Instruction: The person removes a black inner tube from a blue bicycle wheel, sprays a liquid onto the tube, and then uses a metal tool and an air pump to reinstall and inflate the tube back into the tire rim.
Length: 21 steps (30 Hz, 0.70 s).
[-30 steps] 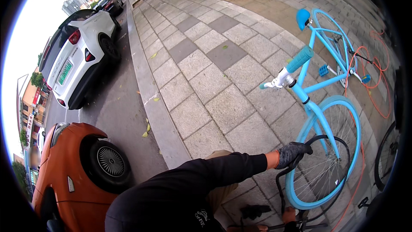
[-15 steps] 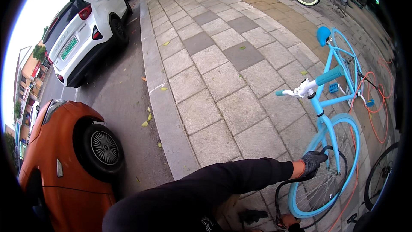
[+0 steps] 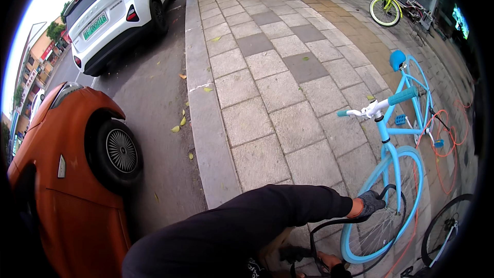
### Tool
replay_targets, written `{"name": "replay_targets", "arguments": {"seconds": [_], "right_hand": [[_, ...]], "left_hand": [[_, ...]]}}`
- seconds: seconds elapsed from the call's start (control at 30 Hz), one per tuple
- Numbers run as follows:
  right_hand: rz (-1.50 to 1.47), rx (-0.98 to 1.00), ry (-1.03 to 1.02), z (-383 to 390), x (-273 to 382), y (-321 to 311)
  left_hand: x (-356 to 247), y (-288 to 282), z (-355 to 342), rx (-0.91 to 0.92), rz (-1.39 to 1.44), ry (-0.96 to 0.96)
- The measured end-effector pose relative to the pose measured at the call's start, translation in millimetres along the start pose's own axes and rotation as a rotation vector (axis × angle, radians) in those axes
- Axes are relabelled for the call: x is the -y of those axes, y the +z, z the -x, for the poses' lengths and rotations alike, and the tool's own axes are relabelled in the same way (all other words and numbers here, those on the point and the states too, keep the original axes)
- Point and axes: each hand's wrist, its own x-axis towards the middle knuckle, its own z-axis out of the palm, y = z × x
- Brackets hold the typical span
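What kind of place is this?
It looks like a sidewalk beside a city street. You can tell from the square paving slabs, the white car and orange car along the curb, and the blue bicycle on the pavement.

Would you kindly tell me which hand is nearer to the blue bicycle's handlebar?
Left. The gloved left hand is below the handlebar, near the front fork; the right hand is farther below, near the picture's bottom edge.

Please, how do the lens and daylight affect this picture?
Head view: the grey stone kerb curves and corners go black; head view, far left: pale sky looks washed out; head view, upper left: soft shadow beneath the white car; head view, right: light-blue bicycle shows no strong glare.
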Motion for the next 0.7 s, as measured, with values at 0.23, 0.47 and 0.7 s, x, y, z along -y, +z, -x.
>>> {"name": "replay_targets", "arguments": {"seconds": [0.23,0.47,0.7], "right_hand": [[0.493,-0.216,-0.424,29.1,14.0,16.3],[1.194,-0.281,-0.875,-40.0,-18.9,1.8],[0.699,-0.292,-0.863,-19.9,-57.5,-5.2]], "left_hand": [[2.5,-7.7,16.7,-0.028,-0.103,0.053],[-13.5,-14.0,30.5,-0.020,-0.036,0.047],[-9.3,-16.9,1.4,-0.163,0.081,0.104]]}}
